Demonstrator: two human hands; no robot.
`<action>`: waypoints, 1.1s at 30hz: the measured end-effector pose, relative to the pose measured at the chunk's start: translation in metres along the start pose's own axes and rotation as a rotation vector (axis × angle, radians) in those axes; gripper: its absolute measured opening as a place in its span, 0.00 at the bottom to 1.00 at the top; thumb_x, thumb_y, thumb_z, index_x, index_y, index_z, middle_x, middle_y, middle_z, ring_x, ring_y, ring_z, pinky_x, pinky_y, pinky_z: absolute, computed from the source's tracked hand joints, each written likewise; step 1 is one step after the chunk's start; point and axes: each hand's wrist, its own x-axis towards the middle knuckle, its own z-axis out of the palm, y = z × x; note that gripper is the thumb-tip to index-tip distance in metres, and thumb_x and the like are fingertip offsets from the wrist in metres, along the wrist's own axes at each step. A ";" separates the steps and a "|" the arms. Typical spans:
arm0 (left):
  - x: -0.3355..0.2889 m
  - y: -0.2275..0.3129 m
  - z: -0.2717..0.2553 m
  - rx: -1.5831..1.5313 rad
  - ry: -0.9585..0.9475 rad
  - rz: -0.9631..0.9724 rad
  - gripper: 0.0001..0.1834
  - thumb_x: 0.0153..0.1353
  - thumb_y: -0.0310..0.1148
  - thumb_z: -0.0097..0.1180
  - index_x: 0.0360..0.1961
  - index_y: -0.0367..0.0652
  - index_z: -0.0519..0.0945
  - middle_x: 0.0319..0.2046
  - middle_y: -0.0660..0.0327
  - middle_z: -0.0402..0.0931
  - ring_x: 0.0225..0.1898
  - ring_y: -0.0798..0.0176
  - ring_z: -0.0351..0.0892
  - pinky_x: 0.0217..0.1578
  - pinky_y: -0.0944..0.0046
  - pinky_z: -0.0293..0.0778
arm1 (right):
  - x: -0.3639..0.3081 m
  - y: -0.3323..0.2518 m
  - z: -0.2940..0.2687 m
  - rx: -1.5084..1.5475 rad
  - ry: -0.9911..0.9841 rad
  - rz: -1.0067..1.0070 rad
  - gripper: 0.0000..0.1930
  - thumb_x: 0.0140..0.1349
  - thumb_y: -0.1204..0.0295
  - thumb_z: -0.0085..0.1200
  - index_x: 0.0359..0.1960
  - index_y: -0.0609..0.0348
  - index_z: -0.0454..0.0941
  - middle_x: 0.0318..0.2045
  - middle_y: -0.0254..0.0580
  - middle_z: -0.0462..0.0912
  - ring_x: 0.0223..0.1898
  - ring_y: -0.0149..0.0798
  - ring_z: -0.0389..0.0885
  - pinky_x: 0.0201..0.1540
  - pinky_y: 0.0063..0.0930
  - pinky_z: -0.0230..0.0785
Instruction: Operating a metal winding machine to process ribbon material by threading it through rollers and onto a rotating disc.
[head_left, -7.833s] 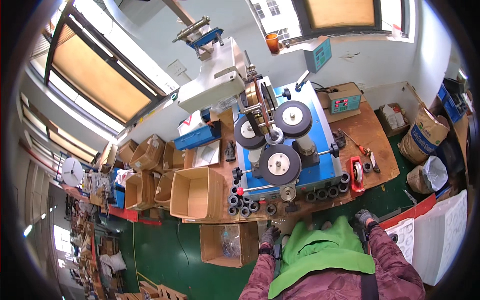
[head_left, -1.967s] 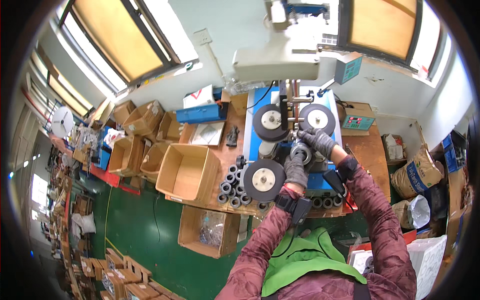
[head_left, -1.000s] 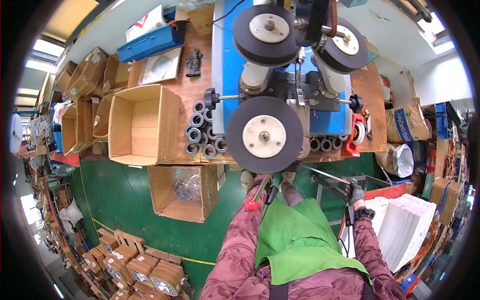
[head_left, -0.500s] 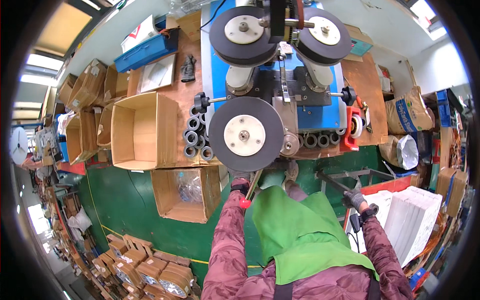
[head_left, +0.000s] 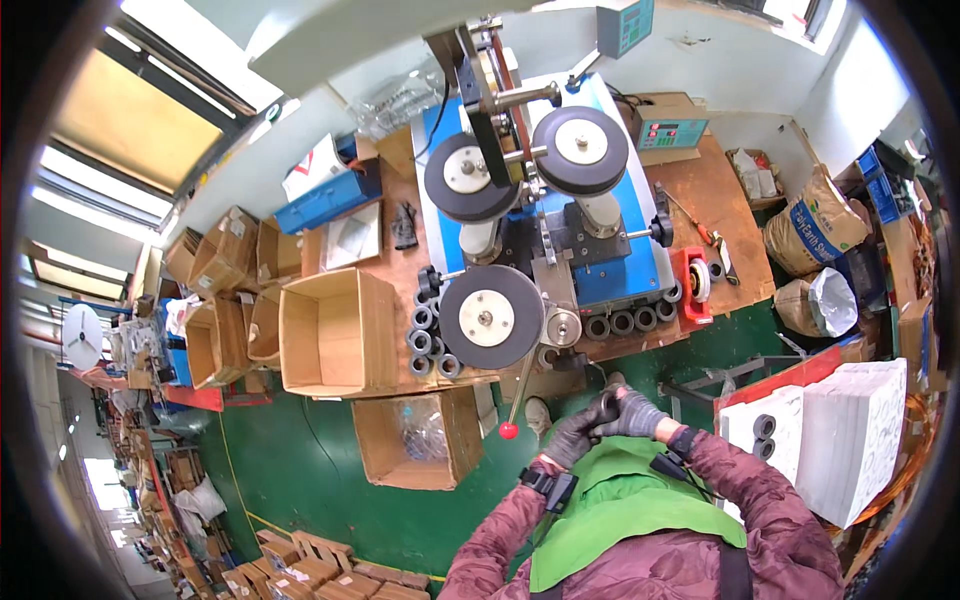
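My left hand point(head_left: 570, 438), in a dark glove, and my right hand point(head_left: 638, 414), in a grey glove, meet in front of the green apron point(head_left: 640, 500). Their fingers are closed together around a small dark thing that is mostly hidden; its kind I cannot make out. Ahead stands the machine with a large dark front wheel point(head_left: 445, 318) and two more dark wheels behind it. Below the front wheel hangs a lever with a red knob point(head_left: 509, 431), apart from both hands. Two dark rings point(head_left: 765, 425) rest on the white block point(head_left: 745, 400) at the right.
Several dark rings point(head_left: 597, 327) line the bench's front edge. An open cardboard box point(head_left: 375, 330) sits on the bench at the left, another box point(head_left: 465, 455) below it. A red tape dispenser point(head_left: 686, 290) and a metal frame point(head_left: 700, 385) are at the right.
My left hand has left the lever beneath the front wheel, and my right hand has come in from the right-hand white blocks. Both now meet before the apron. The view has shifted and tilted.
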 end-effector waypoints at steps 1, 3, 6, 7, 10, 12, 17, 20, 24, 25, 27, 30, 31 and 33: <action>0.004 0.002 0.000 -0.044 -0.069 0.000 0.20 0.55 0.36 0.55 0.49 0.43 0.72 0.39 0.63 0.77 0.36 0.65 0.76 0.37 0.66 0.71 | -0.004 0.002 0.001 0.032 0.189 -0.053 0.45 0.32 0.51 0.69 0.51 0.65 0.64 0.42 0.56 0.72 0.45 0.51 0.72 0.51 0.35 0.64; 0.009 0.007 0.022 0.001 -0.095 0.038 0.20 0.56 0.37 0.54 0.49 0.43 0.71 0.39 0.63 0.76 0.35 0.65 0.76 0.36 0.66 0.71 | -0.017 -0.009 -0.012 0.109 0.367 -0.132 0.39 0.31 0.56 0.70 0.46 0.63 0.67 0.42 0.50 0.72 0.44 0.45 0.72 0.50 0.35 0.65; 0.005 0.023 0.041 0.107 -0.176 0.099 0.20 0.57 0.38 0.53 0.50 0.44 0.71 0.37 0.63 0.76 0.33 0.67 0.75 0.35 0.66 0.71 | -0.026 -0.023 -0.038 0.069 0.442 -0.191 0.37 0.30 0.57 0.70 0.44 0.61 0.69 0.42 0.52 0.72 0.45 0.50 0.71 0.49 0.36 0.65; 0.003 0.029 0.045 0.171 -0.229 0.125 0.20 0.58 0.38 0.52 0.50 0.44 0.71 0.36 0.63 0.75 0.31 0.68 0.74 0.34 0.67 0.70 | -0.024 -0.029 -0.047 -0.028 0.510 -0.270 0.37 0.30 0.58 0.69 0.44 0.61 0.69 0.41 0.51 0.72 0.44 0.50 0.71 0.49 0.36 0.65; -0.030 0.048 0.077 0.324 -0.113 0.212 0.21 0.61 0.38 0.49 0.52 0.41 0.66 0.34 0.62 0.73 0.28 0.71 0.71 0.28 0.70 0.69 | -0.008 -0.055 -0.086 -0.093 0.729 -0.405 0.35 0.31 0.61 0.67 0.45 0.59 0.68 0.40 0.50 0.71 0.42 0.51 0.72 0.48 0.37 0.66; -0.058 0.059 0.077 0.472 0.014 0.267 0.25 0.61 0.38 0.48 0.57 0.39 0.61 0.39 0.60 0.71 0.29 0.71 0.71 0.32 0.69 0.70 | 0.012 -0.094 -0.115 -0.193 0.804 -0.429 0.34 0.32 0.62 0.66 0.46 0.58 0.68 0.40 0.49 0.71 0.43 0.50 0.72 0.47 0.37 0.66; -0.113 0.068 0.058 0.429 0.116 0.408 0.25 0.60 0.36 0.49 0.56 0.38 0.62 0.38 0.60 0.72 0.30 0.70 0.71 0.33 0.68 0.70 | 0.073 -0.131 -0.150 -0.623 0.782 -0.530 0.31 0.34 0.64 0.63 0.46 0.53 0.71 0.41 0.43 0.73 0.42 0.45 0.73 0.44 0.36 0.67; -0.143 0.076 0.043 0.365 0.206 0.545 0.24 0.60 0.34 0.49 0.56 0.37 0.62 0.37 0.59 0.72 0.30 0.68 0.72 0.34 0.67 0.71 | 0.110 -0.135 -0.142 -0.917 0.706 -0.362 0.25 0.43 0.64 0.56 0.48 0.51 0.71 0.43 0.41 0.73 0.45 0.41 0.72 0.42 0.38 0.65; -0.173 0.092 0.034 0.277 0.170 0.750 0.23 0.59 0.33 0.52 0.53 0.36 0.65 0.36 0.57 0.73 0.31 0.66 0.73 0.35 0.65 0.72 | 0.116 -0.145 -0.158 -0.848 0.999 -0.462 0.26 0.43 0.62 0.55 0.48 0.51 0.71 0.45 0.41 0.71 0.47 0.43 0.68 0.45 0.40 0.61; -0.178 0.096 0.031 0.247 0.137 0.798 0.22 0.58 0.33 0.54 0.52 0.35 0.67 0.36 0.57 0.73 0.32 0.65 0.74 0.34 0.65 0.72 | 0.119 -0.150 -0.169 -0.816 1.080 -0.518 0.29 0.39 0.59 0.57 0.48 0.51 0.71 0.45 0.41 0.71 0.47 0.44 0.67 0.49 0.41 0.58; -0.182 0.108 0.045 0.259 0.100 0.823 0.23 0.57 0.33 0.55 0.51 0.35 0.67 0.36 0.57 0.73 0.33 0.65 0.73 0.35 0.66 0.72 | 0.123 -0.156 -0.181 -0.965 1.235 -0.575 0.32 0.36 0.57 0.59 0.48 0.51 0.71 0.49 0.41 0.68 0.50 0.44 0.65 0.53 0.44 0.54; -0.177 0.127 0.072 0.325 0.129 0.848 0.22 0.57 0.34 0.55 0.51 0.36 0.68 0.36 0.57 0.74 0.34 0.65 0.74 0.34 0.68 0.73 | 0.130 -0.166 -0.196 -0.877 1.197 -0.602 0.36 0.33 0.54 0.61 0.49 0.53 0.70 0.51 0.41 0.68 0.52 0.45 0.64 0.57 0.45 0.49; -0.173 0.133 0.080 0.324 0.129 0.854 0.22 0.57 0.34 0.55 0.51 0.36 0.68 0.36 0.57 0.74 0.34 0.65 0.74 0.34 0.68 0.73 | 0.129 -0.169 -0.199 -0.830 1.188 -0.617 0.37 0.32 0.53 0.62 0.50 0.53 0.70 0.51 0.41 0.68 0.52 0.45 0.64 0.57 0.45 0.49; -0.165 0.146 0.096 0.456 0.125 0.875 0.21 0.60 0.34 0.50 0.52 0.34 0.67 0.37 0.60 0.73 0.35 0.68 0.73 0.37 0.68 0.71 | 0.123 -0.179 -0.202 -0.805 1.128 -0.588 0.37 0.33 0.52 0.62 0.50 0.54 0.70 0.52 0.42 0.67 0.52 0.45 0.63 0.57 0.45 0.49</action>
